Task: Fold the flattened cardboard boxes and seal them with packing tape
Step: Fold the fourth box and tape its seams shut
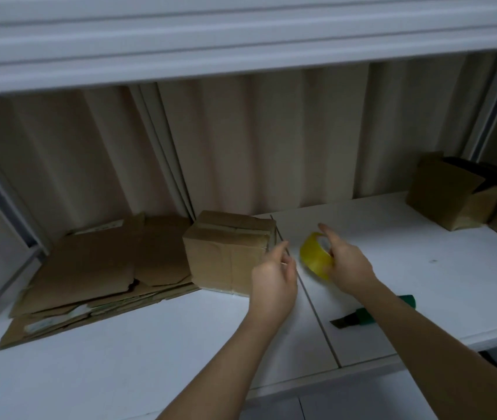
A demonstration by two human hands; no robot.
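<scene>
Right hand [348, 262] gripping yellow tape roll [315, 256] above white counter [422, 262]; left hand [274, 281] pinching something unclear beside folded box [226, 253].

It looked like a storeroom or packing room. A long white shelf [422, 268] sat under another white shelf [241, 34], with a ridged metal wall [271, 140] behind. Flat cardboard boxes [95, 268] lay in a pile, folded boxes [450, 195] stood at the far end, and a green knife [371, 313] lay nearby.
</scene>
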